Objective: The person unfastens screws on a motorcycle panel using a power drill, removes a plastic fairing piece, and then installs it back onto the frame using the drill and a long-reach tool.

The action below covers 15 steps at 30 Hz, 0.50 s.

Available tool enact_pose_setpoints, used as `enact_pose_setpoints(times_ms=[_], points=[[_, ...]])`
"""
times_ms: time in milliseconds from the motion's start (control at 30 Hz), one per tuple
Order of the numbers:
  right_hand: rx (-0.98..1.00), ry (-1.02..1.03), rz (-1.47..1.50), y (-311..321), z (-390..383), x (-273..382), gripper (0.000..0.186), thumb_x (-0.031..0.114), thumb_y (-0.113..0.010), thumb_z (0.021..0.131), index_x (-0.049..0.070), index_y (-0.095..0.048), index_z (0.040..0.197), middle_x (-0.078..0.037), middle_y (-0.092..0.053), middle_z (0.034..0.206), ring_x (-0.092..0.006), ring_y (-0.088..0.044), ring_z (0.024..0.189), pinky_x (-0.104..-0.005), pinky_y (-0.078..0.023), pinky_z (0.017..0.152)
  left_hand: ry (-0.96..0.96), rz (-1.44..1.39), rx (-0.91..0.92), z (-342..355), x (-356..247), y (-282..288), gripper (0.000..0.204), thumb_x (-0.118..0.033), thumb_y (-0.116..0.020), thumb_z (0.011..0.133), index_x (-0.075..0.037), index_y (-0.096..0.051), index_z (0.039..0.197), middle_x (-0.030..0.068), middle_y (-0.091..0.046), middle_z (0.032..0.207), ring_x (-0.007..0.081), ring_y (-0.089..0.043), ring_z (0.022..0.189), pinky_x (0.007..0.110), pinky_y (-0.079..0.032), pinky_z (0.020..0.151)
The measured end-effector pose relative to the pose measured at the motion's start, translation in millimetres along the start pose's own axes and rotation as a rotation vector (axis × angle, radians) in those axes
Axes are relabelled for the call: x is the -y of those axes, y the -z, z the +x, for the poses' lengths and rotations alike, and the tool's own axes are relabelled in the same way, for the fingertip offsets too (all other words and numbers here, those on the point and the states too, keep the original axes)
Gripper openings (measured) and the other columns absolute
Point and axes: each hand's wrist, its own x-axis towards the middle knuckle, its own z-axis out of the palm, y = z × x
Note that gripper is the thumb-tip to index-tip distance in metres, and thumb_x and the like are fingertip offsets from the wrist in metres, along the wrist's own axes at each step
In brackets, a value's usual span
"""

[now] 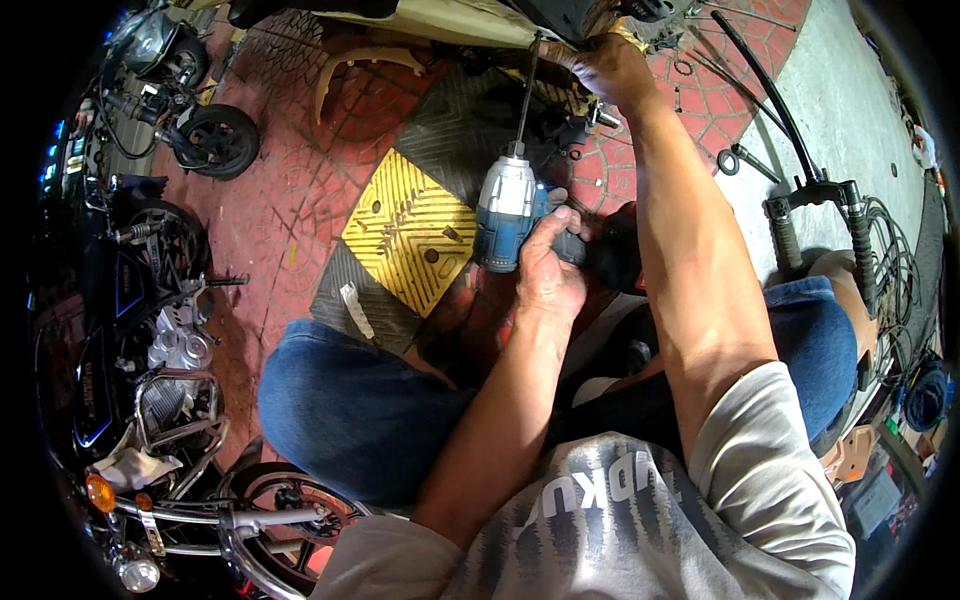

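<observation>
The fingers [567, 217] of the left hand [548, 272] wrap around the handle of the blue driver [505, 220]. The right hand [615, 75] reaches to the underside of the pale panel [450, 24]; whether its fingers grasp anything cannot be told.

Layout, in descending size:

The red paved floor [270, 185] carries the loose items. The pale panel overhangs it at the upper edge of the view. The yellow-and-black mat [405, 235] lies flat on the floor, left of the driver, possibly as floor protection. The driver points away from the body, in line with its long shaft [526, 105]; the shaft's length presumably gives reach to a recessed point. The right hand is near the shaft's far end, probably to steady or guide. A dark ring [728, 161] lies to the right, apparently set aside.

Visibility limits: the shaft tip's contact is unclear; the panel is cut off above; the right forearm and shadow obscure the driver's base.
</observation>
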Motion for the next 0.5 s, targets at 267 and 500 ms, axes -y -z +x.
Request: enact_pose_setpoints(times_ms=[267,500], points=[[-0.025,-0.069,-0.059,-12,-1,-12,0.081,0.082,-0.065,0.080,0.002,-0.073,0.078,-0.018,-0.070,0.072,-0.0370,-0.071,0.075,-0.0441,-0.054,0.071,0.022,-0.061,0.000,6,-5,9,0.025,-0.002,-0.070,0.084,-0.007,-0.065,0.109,-0.0010,-0.062,0.093,0.0155,-0.058,0.082,0.033,-0.049,0.082],[-0.040,-0.149,-0.131,-19,-5,-10,0.074,0.079,-0.068,0.080,0.007,-0.076,0.100,-0.022,-0.073,0.085,-0.0428,-0.070,0.083,-0.0487,-0.055,0.070,0.033,-0.060,0.011,6,-10,10,0.025,-0.001,-0.069,0.085,-0.007,-0.065,0.109,-0.0003,-0.063,0.094,0.0155,-0.058,0.083,0.034,-0.049,0.080]])
